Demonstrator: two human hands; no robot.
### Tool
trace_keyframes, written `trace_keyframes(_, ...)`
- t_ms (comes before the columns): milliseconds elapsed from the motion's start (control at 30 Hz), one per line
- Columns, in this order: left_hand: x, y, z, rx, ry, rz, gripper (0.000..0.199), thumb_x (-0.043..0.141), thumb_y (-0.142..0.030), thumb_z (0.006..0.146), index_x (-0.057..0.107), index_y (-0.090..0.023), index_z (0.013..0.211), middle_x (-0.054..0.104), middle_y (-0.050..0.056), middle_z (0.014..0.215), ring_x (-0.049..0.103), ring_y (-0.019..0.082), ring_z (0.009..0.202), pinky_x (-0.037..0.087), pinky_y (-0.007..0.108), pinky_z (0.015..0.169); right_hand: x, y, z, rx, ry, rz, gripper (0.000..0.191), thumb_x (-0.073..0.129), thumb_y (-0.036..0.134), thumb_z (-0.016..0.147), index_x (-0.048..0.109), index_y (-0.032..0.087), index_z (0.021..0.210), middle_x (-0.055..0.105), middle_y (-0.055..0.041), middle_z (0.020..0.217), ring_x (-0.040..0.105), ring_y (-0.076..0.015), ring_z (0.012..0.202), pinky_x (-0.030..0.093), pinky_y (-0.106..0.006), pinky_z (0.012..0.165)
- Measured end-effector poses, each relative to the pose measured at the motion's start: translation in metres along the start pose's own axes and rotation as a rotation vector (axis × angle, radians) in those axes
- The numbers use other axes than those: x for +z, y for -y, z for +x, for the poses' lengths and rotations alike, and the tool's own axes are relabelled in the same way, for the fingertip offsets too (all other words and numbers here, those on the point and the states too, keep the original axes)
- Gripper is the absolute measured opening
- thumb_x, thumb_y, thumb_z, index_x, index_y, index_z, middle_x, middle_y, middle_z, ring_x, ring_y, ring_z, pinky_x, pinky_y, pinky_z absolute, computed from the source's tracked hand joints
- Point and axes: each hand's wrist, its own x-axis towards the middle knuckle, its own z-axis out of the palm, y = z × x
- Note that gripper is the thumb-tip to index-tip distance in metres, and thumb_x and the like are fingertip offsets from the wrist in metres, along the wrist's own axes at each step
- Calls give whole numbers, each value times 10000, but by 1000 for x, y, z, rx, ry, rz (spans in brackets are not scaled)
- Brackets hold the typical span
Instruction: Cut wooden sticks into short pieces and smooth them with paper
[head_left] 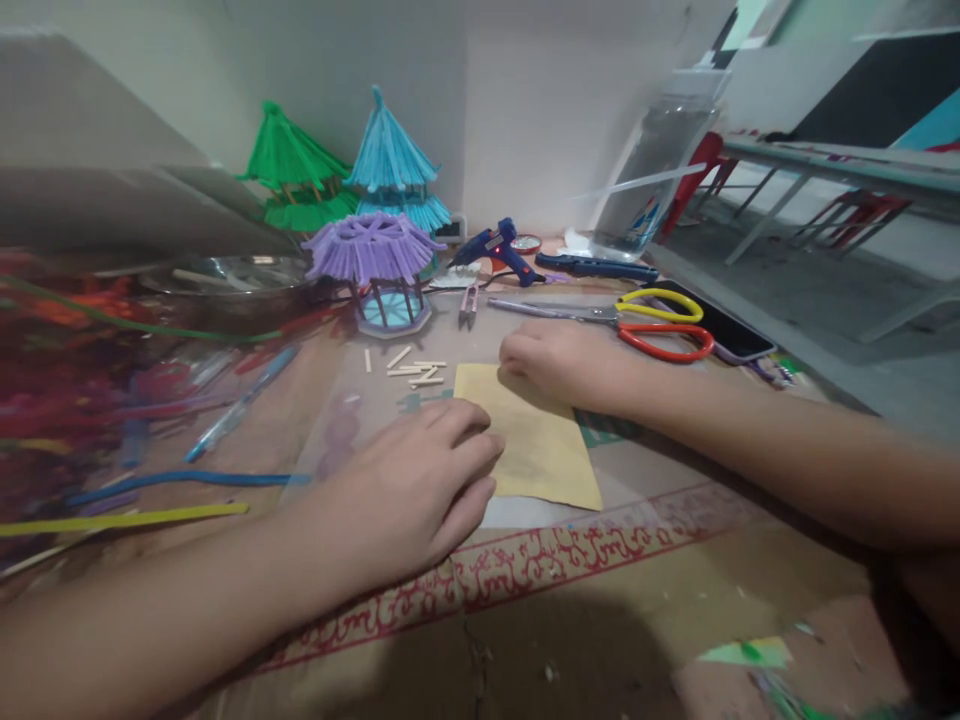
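A yellow sheet (536,445) with greyish smudges, like sandpaper, lies flat on the worktable. My left hand (427,480) rests over its left edge, fingers loosely bent and a little apart, with nothing visible in them. At the sheet's upper edge is my right hand (544,355), its fingers curled in a pinch; whatever they hold is hidden. Short wooden sticks (420,370) lie in a loose group above my left hand. Behind them stands a small pavilion model (382,265) with a purple fuzzy roof and dark posts.
Scissors (600,312) with yellow and red handles lie beyond my right hand. Further back are a blue glue gun (499,248), thread snips (469,305), a utility knife (596,267) and a phone (712,320). Green (292,165) and light-blue roofed models (394,160) stand by the wall.
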Motion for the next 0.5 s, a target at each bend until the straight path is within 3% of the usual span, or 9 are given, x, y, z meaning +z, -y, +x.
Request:
trace_keyframes(67, 1, 1, -1, -9, -22, -28, 289, 460, -258, 1007, 655, -158, 1195, 609, 133, 1224, 608, 285, 1117, 529, 468, 945, -2, -2, 2, 116, -42, 183, 108, 584, 167, 894, 654, 172, 812, 699, -76, 820, 617, -200, 789, 401, -304, 691)
trace_keyframes(133, 2, 4, -2, -39, -60, -93, 272, 499, -277, 1002, 653, -173, 1200, 627, 114, 1241, 612, 271, 1136, 518, 458, 971, -5, 1, -2, 228, -58, 562, 101, 601, 236, 919, 635, 183, 839, 708, -47, 793, 642, -174, 742, 452, -292, 675)
trace_keyframes(233, 2, 10, -2, -105, -143, -260, 224, 520, -299, 1017, 668, -194, 1150, 689, 62, 1173, 638, 220, 1095, 512, 395, 958, -5, 12, -11, 314, 9, 1229, 186, 699, 330, 895, 583, 188, 869, 741, -27, 808, 671, -127, 668, 522, -261, 628)
trace_keyframes(300, 0, 13, 1, -155, -208, -364, 190, 520, -290, 1025, 681, -203, 1077, 717, 30, 1070, 655, 184, 1011, 514, 341, 895, -2, 18, -14, 311, 79, 1528, 281, 785, 355, 848, 561, 185, 871, 760, -28, 833, 691, -114, 657, 551, -243, 615)
trace_keyframes(400, -2, 16, 4, -217, -332, -440, 137, 569, -289, 1007, 671, -207, 965, 703, -2, 943, 646, 154, 888, 495, 297, 794, 6, 23, -13, 274, 153, 1728, 322, 799, 383, 863, 553, 182, 917, 769, -16, 829, 698, -96, 635, 561, -217, 602)
trace_keyframes(500, -4, 15, 6, -226, -429, -464, 91, 601, -256, 984, 650, -205, 927, 680, -14, 895, 633, 144, 847, 477, 289, 776, 11, 28, -11, 227, 187, 1751, 314, 752, 413, 911, 539, 186, 959, 768, -7, 822, 685, -80, 621, 551, -202, 603)
